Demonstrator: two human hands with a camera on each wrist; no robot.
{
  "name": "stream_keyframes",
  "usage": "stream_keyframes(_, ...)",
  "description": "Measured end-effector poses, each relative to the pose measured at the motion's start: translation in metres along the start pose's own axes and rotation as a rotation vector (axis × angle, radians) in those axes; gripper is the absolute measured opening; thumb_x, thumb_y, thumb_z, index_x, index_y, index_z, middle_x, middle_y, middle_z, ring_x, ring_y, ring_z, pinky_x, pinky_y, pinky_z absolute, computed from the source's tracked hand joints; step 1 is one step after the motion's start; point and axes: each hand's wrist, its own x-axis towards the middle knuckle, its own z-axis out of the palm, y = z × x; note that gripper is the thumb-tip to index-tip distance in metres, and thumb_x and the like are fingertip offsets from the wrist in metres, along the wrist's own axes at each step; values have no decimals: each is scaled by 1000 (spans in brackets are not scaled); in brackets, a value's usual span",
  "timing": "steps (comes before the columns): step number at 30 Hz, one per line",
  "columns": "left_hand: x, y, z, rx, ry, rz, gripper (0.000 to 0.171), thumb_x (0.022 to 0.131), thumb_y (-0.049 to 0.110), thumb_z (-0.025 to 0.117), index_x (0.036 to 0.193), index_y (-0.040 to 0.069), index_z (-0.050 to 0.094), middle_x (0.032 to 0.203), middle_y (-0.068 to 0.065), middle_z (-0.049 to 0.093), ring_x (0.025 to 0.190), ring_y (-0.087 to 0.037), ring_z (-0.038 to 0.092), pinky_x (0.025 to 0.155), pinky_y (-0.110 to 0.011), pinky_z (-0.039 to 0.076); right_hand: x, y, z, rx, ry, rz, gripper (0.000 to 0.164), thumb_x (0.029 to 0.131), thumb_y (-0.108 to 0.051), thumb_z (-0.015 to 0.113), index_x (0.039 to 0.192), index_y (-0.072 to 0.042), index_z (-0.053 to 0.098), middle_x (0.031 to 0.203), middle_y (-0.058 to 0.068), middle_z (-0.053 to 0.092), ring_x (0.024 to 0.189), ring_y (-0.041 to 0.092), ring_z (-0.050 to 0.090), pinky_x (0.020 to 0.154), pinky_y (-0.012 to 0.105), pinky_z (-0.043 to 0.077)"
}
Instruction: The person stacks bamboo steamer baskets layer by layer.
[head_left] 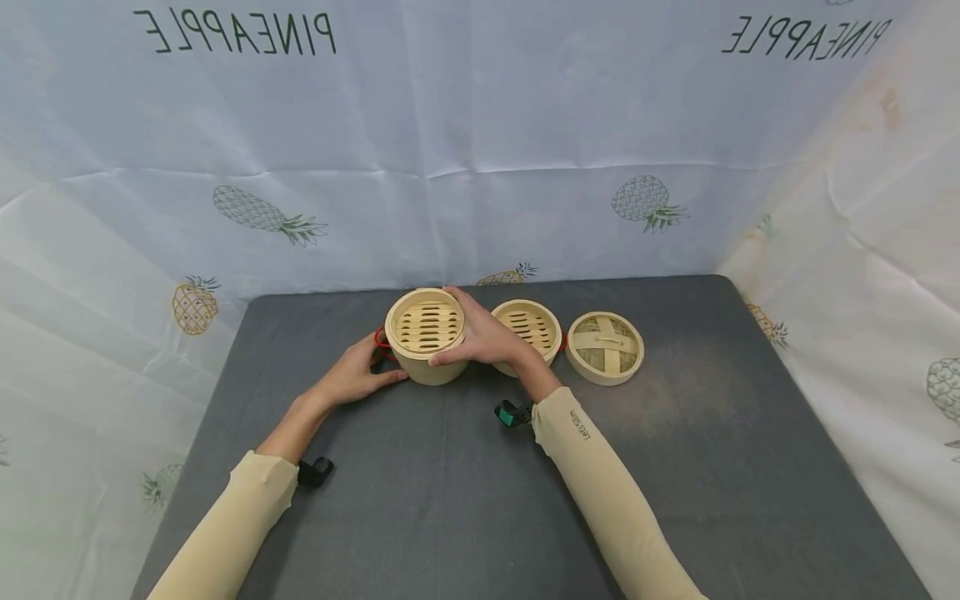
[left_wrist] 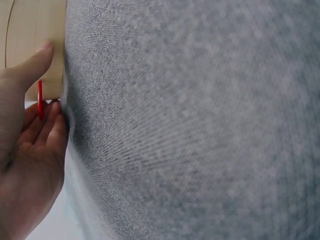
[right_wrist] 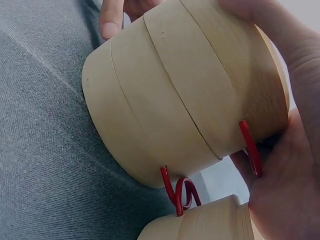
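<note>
Two round bamboo steamer baskets are stacked towards the back of the table, with the slatted floor of the upper basket point(head_left: 429, 326) facing up. My right hand point(head_left: 483, 329) grips this upper basket from its right side, thumb at the front and fingers behind. Low on the left, my left hand point(head_left: 356, 372) holds the lower basket point(right_wrist: 120, 110); its thumb lies against the wall point(left_wrist: 45, 60) and its fingers reach round beside a red handle point(left_wrist: 40, 97). The stack's seam shows in the right wrist view, with red handles point(right_wrist: 252, 150) on the side.
Just right of the stack stands another slatted steamer basket point(head_left: 528, 325), partly behind my right hand. A woven bamboo lid point(head_left: 605, 347) lies beside it. Dark grey cloth covers the table point(head_left: 420, 500), and a pineapple-print curtain point(head_left: 465, 225) hangs behind.
</note>
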Motion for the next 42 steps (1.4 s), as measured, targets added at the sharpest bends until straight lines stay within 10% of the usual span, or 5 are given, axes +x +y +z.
stream_keyframes(28, 0, 2, 0, 14, -1, 5, 86, 95, 16, 86, 165, 1, 39, 157, -23, 56, 145, -42, 59, 119, -58, 54, -1, -1, -4, -10, -36, 14, 126, 82, -37, 93, 176, -21, 10, 168, 11, 39, 154, 29, 46, 129, 58, 40)
stream_keyframes(42, 0, 2, 0, 17, -4, -8, 88, 96, 18, 86, 167, 2, 37, 156, -23, 56, 144, -42, 60, 118, -58, 54, -6, 6, -8, -43, -20, -11, 149, 67, -83, 88, 177, -21, 8, 180, 12, 23, 167, 35, 28, 135, 61, 32)
